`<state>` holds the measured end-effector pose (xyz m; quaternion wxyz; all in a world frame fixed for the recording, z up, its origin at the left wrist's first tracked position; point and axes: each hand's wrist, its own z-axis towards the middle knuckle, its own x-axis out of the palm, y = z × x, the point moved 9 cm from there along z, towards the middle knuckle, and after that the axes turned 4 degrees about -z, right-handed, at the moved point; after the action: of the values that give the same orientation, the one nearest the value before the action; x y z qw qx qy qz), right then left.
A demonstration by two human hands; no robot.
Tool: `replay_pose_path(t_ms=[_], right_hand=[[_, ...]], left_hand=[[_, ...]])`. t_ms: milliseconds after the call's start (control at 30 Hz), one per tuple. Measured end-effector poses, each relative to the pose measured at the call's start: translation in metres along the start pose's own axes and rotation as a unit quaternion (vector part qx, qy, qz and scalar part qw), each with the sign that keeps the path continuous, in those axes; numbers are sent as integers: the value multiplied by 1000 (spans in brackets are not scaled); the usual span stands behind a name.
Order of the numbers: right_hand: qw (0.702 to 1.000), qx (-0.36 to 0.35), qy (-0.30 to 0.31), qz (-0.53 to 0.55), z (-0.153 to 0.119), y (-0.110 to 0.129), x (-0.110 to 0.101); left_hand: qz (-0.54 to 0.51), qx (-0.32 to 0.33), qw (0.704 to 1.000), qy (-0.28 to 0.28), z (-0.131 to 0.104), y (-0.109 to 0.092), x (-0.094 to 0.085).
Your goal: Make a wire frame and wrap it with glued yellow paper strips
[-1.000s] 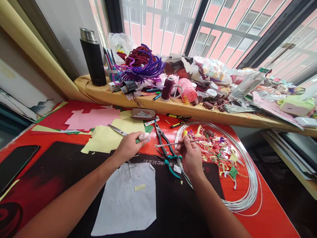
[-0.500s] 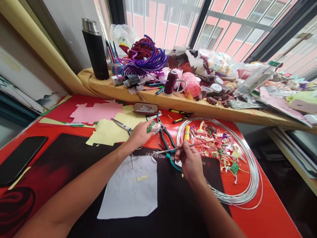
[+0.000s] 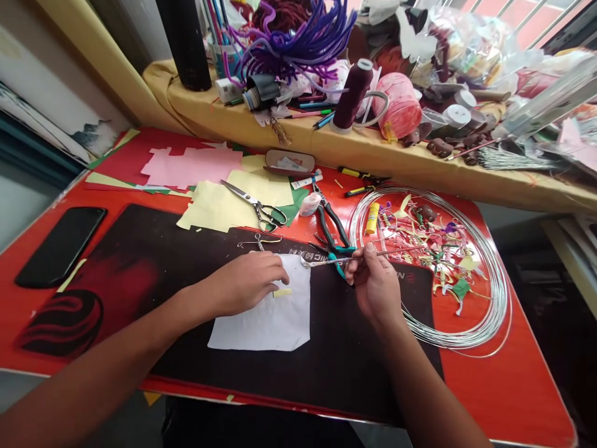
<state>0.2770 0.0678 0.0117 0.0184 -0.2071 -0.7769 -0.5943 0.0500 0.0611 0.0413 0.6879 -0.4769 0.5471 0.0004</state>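
Observation:
My right hand (image 3: 375,280) pinches a thin paintbrush (image 3: 326,261), with a reddish handle pointing right and a pale, crusted end pointing left, above the mat's top edge. A white sheet of paper (image 3: 261,330) lies on the black mat with a short yellow paper strip (image 3: 282,292) on it. Over that sheet my left hand (image 3: 247,283) is open, its fingers curved down and the thumb apart, close to the strip. Small metal scissors or tweezers (image 3: 260,241) lie just beyond the sheet, partly hidden. Pliers (image 3: 333,221) rest behind the brush.
Black-handled scissors (image 3: 265,211) lie on yellow paper (image 3: 205,202). A small white bottle (image 3: 310,204) stands beside the pliers. On the right, a wire coil (image 3: 499,292) surrounds paper scraps and a yellow glue stick (image 3: 372,218). A phone (image 3: 60,246) lies left. The ledge behind holds a thread spool (image 3: 353,96).
My left hand has moved from the small white bottle near the pliers down to the white sheet. My right hand still holds the paintbrush. The view has tilted downward.

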Motion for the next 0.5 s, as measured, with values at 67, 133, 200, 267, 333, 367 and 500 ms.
replay_pose_path(t_ms=[67, 133, 200, 267, 333, 367, 500], right_hand=[[1000, 3, 1, 0, -3, -2, 2], [1000, 3, 2, 2, -6, -2, 3], [1000, 2, 1, 0, -8, -1, 2], [1000, 3, -1, -2, -10, 1, -1], [1000, 5, -7, 1, -11, 1, -5], [1000, 7, -10, 2, -12, 1, -6], [1000, 11, -13, 7, -14, 0, -9]], left_hand=[[12, 21, 1000, 9, 2, -4, 11], [20, 43, 999, 13, 6, -6, 19], [34, 57, 997, 27, 9, -7, 25], [51, 62, 996, 44, 11, -7, 29], [59, 65, 995, 55, 12, -7, 30], [57, 65, 995, 56, 12, -7, 30], [40, 60, 996, 58, 13, -7, 26]])
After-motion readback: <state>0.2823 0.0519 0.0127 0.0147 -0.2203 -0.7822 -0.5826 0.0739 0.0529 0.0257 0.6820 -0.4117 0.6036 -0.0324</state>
